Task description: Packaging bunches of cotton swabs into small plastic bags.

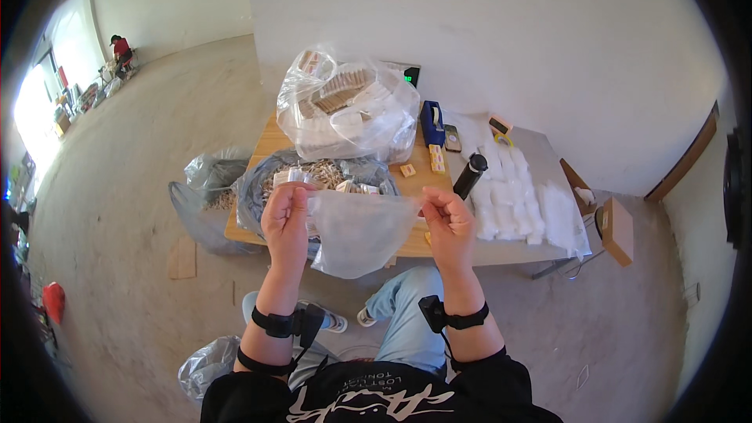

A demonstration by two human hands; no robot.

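Note:
A translucent plastic bag [356, 235] hangs stretched between my hands, above the near edge of the table. My left hand [287, 215] pinches its upper left corner. My right hand [448, 219] pinches the upper right corner between thumb and fingers. Just behind it stands an open grey plastic bag [252, 188] holding many small light-brown pieces [321, 171] and some white bundles, partly hidden by the bag in my hands. Farther back, a big clear bag [348, 106] is filled with packed bundles. Small yellow-and-white boxes [437, 159] lie to its right.
A blue tape dispenser [432, 123], a phone [453, 139] and a black bottle [470, 176] stand right of the bags. White plastic packs [505, 196] cover the right table. More filled bags [205, 188] sit on the floor at left. A person [121, 53] sits far left.

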